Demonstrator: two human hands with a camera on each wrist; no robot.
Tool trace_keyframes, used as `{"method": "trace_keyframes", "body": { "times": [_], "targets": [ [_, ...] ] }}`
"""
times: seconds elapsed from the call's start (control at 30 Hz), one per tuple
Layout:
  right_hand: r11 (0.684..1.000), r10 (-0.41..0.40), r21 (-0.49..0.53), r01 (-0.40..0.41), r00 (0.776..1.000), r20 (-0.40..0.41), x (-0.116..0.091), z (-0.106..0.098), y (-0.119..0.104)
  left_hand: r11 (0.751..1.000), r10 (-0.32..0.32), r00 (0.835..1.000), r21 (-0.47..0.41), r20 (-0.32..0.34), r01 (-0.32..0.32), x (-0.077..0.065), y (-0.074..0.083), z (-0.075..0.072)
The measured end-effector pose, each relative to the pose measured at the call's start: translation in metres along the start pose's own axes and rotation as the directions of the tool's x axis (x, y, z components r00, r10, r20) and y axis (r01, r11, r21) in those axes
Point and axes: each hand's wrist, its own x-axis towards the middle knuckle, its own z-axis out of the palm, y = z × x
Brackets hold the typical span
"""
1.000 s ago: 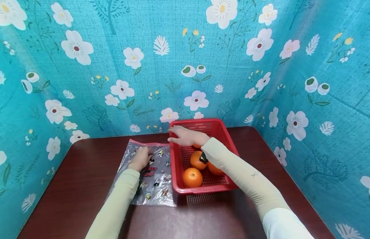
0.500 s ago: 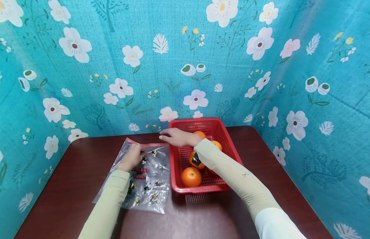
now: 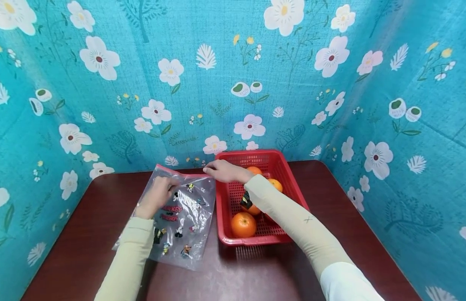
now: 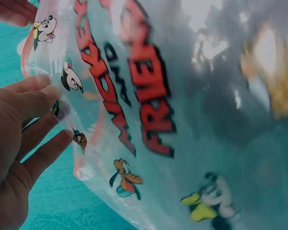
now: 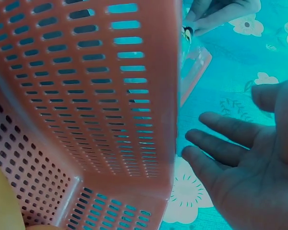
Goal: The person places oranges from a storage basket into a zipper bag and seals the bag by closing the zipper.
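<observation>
A clear plastic zip bag [image 3: 195, 217] with cartoon figures and red lettering is tilted up from the table, left of the basket. My left hand [image 3: 156, 197] pinches it near its red-edged top; in the left wrist view, the fingers [image 4: 47, 143] lie against the film. My right hand [image 3: 227, 171] reaches across the red plastic basket [image 3: 219, 209], near the bag's upper right corner. In the right wrist view its fingers [image 5: 221, 146] are extended, apart from the basket wall, holding nothing visible. Several oranges [image 3: 243, 225] lie in the basket, some partly hidden by the right forearm.
A dark reddish-brown table [image 3: 101, 225] lies under everything. Blue floral cloth [image 3: 203, 100] hangs behind and along both sides. The basket's raised slotted wall [image 5: 96, 86] stands between the oranges and the bag.
My left hand has moved left and slightly nearer, drawing the bag left and lifting its top. My right hand has shifted slightly left, past the basket's left rim.
</observation>
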Motion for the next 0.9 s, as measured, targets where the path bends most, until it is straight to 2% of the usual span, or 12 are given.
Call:
{"method": "trace_keyframes", "body": {
  "times": [0.17,0.33,0.5,0.6,0.77,0.9],
  "targets": [
    [1.000,0.001,0.022,0.000,1.000,-0.024,0.001,-0.003,0.001,0.999,0.043,0.996,-0.003,-0.079,-0.043,-0.003,0.001,-0.009],
    [1.000,-0.002,0.019,0.003,0.999,-0.051,0.004,0.001,-0.001,0.996,0.085,0.983,0.008,-0.165,-0.084,-0.009,-0.001,-0.018],
    [1.000,0.014,0.017,-0.013,0.998,-0.066,0.007,0.007,-0.003,0.996,0.092,0.969,0.031,-0.231,-0.087,-0.016,0.000,-0.021],
    [0.999,0.015,0.047,-0.012,0.998,-0.067,0.008,0.009,-0.003,0.994,0.114,0.960,0.028,-0.255,-0.110,-0.019,0.001,-0.020],
    [0.986,-0.009,0.167,0.011,1.000,-0.010,0.007,0.006,-0.004,0.987,0.160,0.943,0.025,-0.291,-0.160,-0.020,0.006,-0.019],
    [0.973,-0.021,0.232,0.011,0.999,0.041,0.003,0.001,-0.003,0.983,0.180,0.937,0.027,-0.300,-0.180,-0.021,0.013,-0.020]
  ]
}}
